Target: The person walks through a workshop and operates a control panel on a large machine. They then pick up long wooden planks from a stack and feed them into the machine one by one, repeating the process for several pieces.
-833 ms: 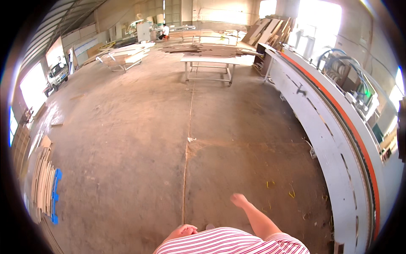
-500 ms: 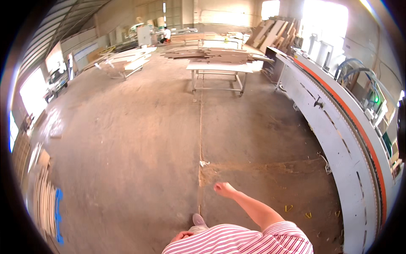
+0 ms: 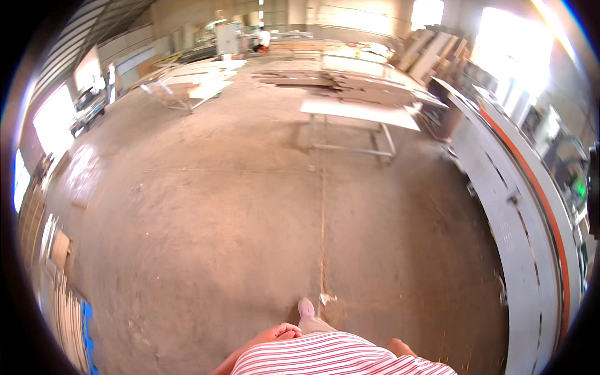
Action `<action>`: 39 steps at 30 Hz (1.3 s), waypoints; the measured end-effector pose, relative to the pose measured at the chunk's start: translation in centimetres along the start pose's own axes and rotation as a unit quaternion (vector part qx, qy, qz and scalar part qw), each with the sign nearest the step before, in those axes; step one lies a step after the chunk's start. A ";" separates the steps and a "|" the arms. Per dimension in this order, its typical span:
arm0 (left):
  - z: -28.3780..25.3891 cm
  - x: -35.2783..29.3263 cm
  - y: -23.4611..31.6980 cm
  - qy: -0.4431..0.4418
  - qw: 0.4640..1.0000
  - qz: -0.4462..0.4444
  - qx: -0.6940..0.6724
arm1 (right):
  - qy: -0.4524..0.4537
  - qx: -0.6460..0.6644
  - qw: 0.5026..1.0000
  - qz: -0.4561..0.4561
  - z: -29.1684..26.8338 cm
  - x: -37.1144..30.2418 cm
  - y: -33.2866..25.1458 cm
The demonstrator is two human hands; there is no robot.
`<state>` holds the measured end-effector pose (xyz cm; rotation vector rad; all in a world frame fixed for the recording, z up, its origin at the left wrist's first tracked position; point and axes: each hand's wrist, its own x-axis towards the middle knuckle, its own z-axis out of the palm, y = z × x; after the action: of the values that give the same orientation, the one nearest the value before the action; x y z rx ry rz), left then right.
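Observation:
My left hand (image 3: 282, 332) is in front of my striped shirt (image 3: 325, 356), its fingers loosely curled, with nothing seen in them. My right hand (image 3: 398, 347) shows only in part beside the shirt's right side. Its fingers are hidden and blurred, so I cannot tell what they do. Neither hand touches any object that I can make out. One shoe (image 3: 305, 307) is forward on the concrete floor (image 3: 237, 237), next to a small pale scrap (image 3: 327, 299) on the floor seam.
A long grey machine with an orange strip (image 3: 522, 156) runs along the right. Ahead, a wheeled table (image 3: 356, 111) stands by stacked brown boards (image 3: 350, 84). More boards (image 3: 194, 78) lie at the far left. Upright panels (image 3: 70, 322) line the near left. A person (image 3: 262, 40) is far back.
The table ahead and the floor scrap have come nearer. My right arm, stretched forward before, has swung back to my side. My left hand has come forward and shows more fully.

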<state>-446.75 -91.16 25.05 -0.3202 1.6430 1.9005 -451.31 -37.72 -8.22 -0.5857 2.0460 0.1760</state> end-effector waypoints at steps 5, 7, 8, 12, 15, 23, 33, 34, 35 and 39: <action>-11.1 5.7 15.4 0.036 0.999 -0.012 -0.004 | 0.116 -0.154 0.980 -0.042 -31.1 25.6 -0.9; -16.1 7.8 18.0 0.088 0.994 -0.001 -0.065 | 0.275 0.137 0.952 -0.013 -50.0 30.2 -11.4; -19.1 8.8 18.7 0.118 0.990 0.009 -0.078 | 0.336 0.131 0.925 -0.120 -60.2 29.3 -17.1; -33.1 17.8 21.3 0.130 0.990 0.051 -0.025 | 0.422 0.254 0.842 -0.222 -84.1 34.6 -23.4; -43.4 22.2 28.1 0.177 0.982 0.033 -0.063 | 0.371 0.240 0.875 -0.199 -93.8 41.6 -27.0; -69.5 36.8 50.2 0.096 0.993 0.072 0.012 | 0.112 0.009 0.968 -0.224 -96.4 51.6 -20.5; -100.4 60.7 66.3 0.076 0.993 0.059 0.073 | 0.268 0.037 0.961 -0.056 -118.6 75.1 -17.0; -103.6 61.3 67.5 0.112 0.990 0.049 0.066 | 0.227 0.266 0.937 -0.001 -128.4 78.0 -23.7; -105.7 61.3 70.2 0.156 0.986 0.048 0.022 | 0.043 0.228 0.966 0.114 -140.9 82.3 -28.6; -121.5 68.4 72.9 0.192 0.970 0.139 0.059 | 0.270 -0.590 0.743 -0.166 -161.7 100.8 -30.6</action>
<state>-567.14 -192.43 22.36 -0.4502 2.1449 2.0230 -604.42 -155.17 -5.13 -1.9505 2.1065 1.2669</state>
